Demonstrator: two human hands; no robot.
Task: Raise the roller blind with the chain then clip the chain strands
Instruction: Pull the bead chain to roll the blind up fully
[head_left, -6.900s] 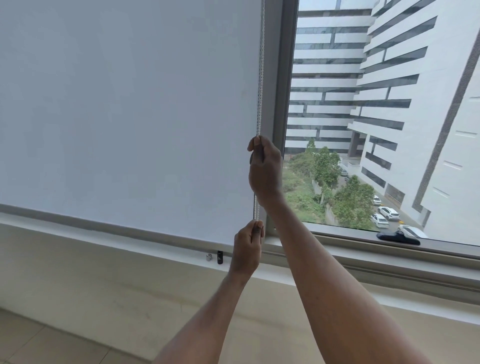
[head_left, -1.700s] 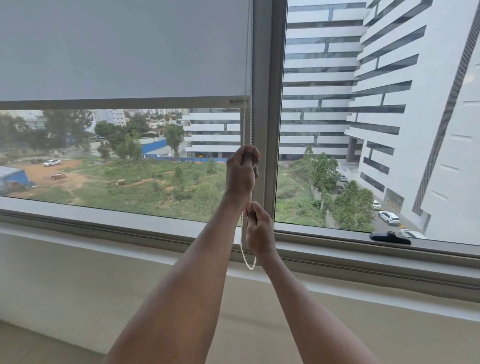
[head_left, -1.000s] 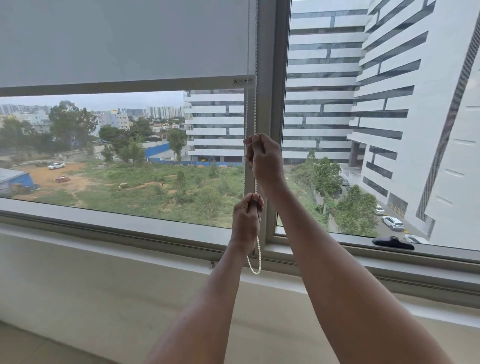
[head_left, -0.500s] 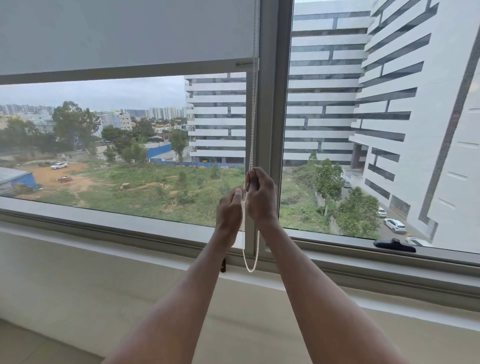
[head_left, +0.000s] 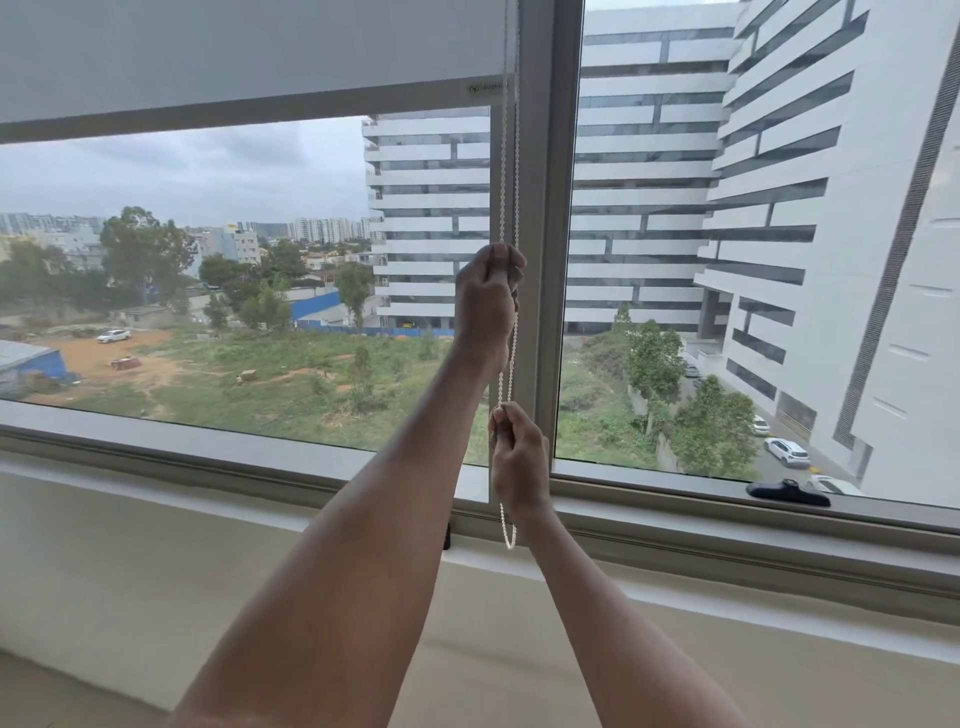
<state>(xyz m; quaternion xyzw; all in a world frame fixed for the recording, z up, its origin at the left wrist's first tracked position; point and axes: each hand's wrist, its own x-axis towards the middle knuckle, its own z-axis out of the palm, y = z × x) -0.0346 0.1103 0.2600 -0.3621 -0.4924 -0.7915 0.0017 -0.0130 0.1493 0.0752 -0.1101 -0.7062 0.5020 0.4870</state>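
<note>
The grey-white roller blind (head_left: 249, 47) covers only the top strip of the left window pane, its bottom bar (head_left: 260, 111) high in view. A white bead chain (head_left: 510, 171) hangs beside the central window post, and its loop (head_left: 509, 538) ends just above the sill. My left hand (head_left: 487, 296) is closed on the chain at mid height. Below it, my right hand (head_left: 519, 457) pinches a strand of the same chain. A small dark clip (head_left: 445, 538) on the lower frame peeks out from behind my left forearm.
The grey central window post (head_left: 545, 260) stands right behind the chain. A black window handle (head_left: 787, 492) lies on the lower frame at the right. A pale sill ledge (head_left: 156, 525) runs under the window, with a beige wall below it.
My left hand has gone up the chain and my right hand has come down it; half a second ago they were side by side. The blind's bottom bar sits slightly higher.
</note>
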